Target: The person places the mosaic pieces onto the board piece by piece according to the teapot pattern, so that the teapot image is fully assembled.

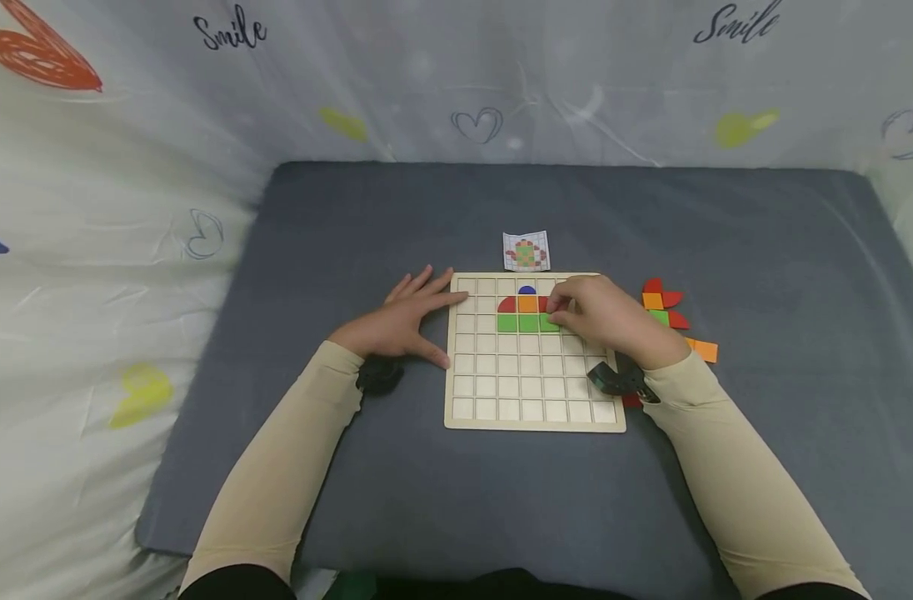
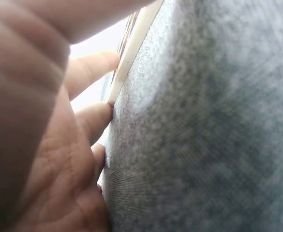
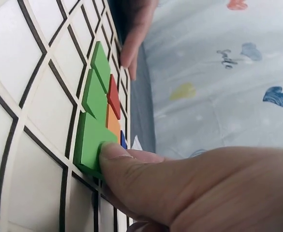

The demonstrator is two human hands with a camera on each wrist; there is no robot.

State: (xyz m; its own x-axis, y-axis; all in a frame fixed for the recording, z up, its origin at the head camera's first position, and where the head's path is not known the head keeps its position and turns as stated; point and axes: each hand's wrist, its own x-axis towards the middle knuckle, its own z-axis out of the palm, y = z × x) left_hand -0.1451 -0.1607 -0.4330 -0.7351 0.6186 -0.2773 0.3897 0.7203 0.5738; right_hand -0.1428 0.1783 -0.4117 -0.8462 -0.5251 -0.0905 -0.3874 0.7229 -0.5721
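A wooden grid board (image 1: 531, 423) lies on the table. My left hand (image 1: 396, 327) is spread at its left edge, fingers touching the rim; the left wrist view shows the hand (image 2: 64, 159) beside the board's side (image 2: 131, 53). My right hand (image 1: 614, 318) pinches a green tile (image 1: 549, 323) at the right end of a row of green tiles (image 1: 517, 323). In the right wrist view the thumb of the right hand (image 3: 189, 181) lies on that green tile (image 3: 94, 144). Above the row are red (image 1: 507, 305), orange (image 1: 527, 304) and blue (image 1: 527, 290) pieces.
A small pattern card (image 1: 526, 252) lies just beyond the board. Loose red (image 1: 653, 286), orange (image 1: 704, 350) and green (image 1: 660, 317) pieces lie right of the board, partly behind the right arm. A printed cloth (image 1: 426, 75) hangs behind the grey table (image 1: 381, 217).
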